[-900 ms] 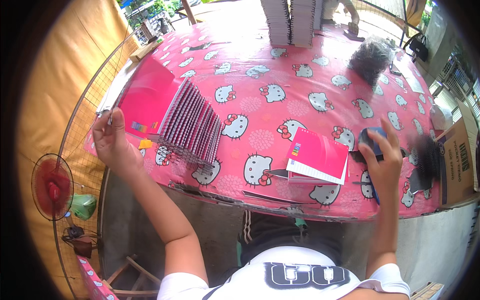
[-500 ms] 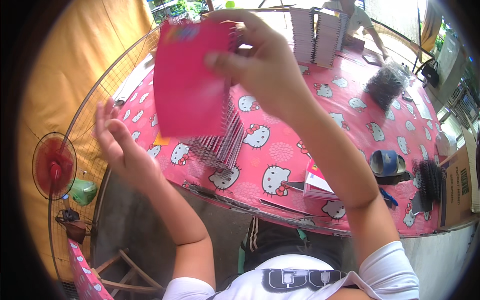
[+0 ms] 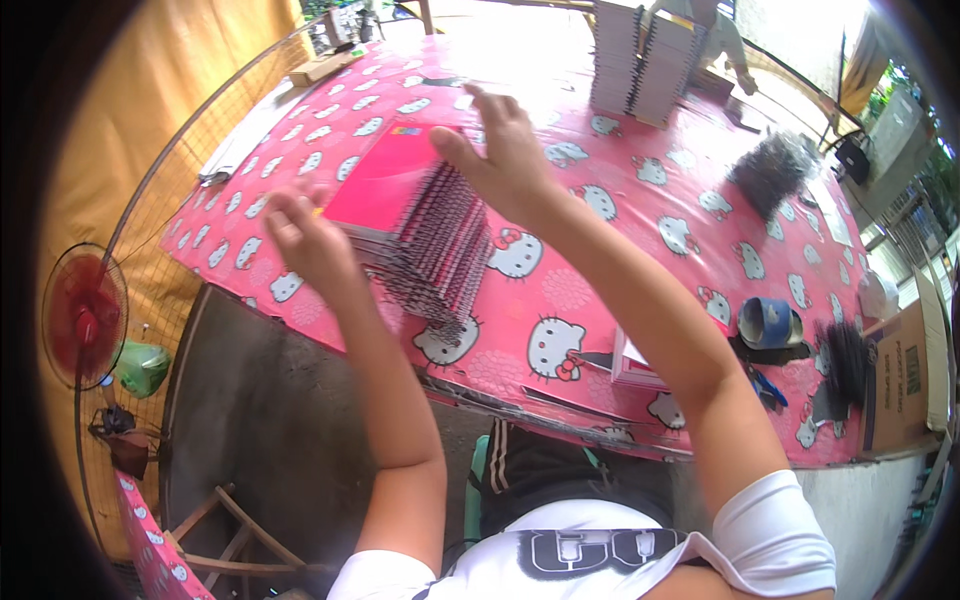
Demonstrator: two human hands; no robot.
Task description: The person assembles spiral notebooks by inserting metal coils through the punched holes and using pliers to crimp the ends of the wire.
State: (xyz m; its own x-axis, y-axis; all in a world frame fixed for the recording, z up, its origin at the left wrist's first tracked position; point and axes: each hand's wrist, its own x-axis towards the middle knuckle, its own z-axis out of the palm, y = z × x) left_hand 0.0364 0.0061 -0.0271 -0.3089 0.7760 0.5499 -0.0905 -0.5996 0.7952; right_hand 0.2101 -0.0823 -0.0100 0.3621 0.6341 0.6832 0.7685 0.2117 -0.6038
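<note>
A tall stack of pink spiral-bound notebooks (image 3: 385,190) stands on the table, its black coil edges facing right. My right hand (image 3: 505,155) is beside the stack's far right corner, thumb and fingers apart, with nothing in it. At the near left corner of the stack is my left hand (image 3: 312,240), its fingers stretched out and slightly blurred. Whether the left fingertips touch the top notebook is hard to tell. Partly behind my right forearm lies a small pile of pink covers and white sheets (image 3: 640,368).
The table has a pink cartoon-cat cloth (image 3: 570,280). Farther off stand tall notebook stacks (image 3: 640,70), near another person (image 3: 728,50). At right are a plastic bag of dark items (image 3: 772,172), a blue roll (image 3: 770,325), black coils (image 3: 848,360) and a cardboard box (image 3: 905,375). A fan (image 3: 88,315) is left.
The pink notebook that my right hand held up now lies on top of the stack. The right hand has let go, and my left hand has moved right, to the stack's edge.
</note>
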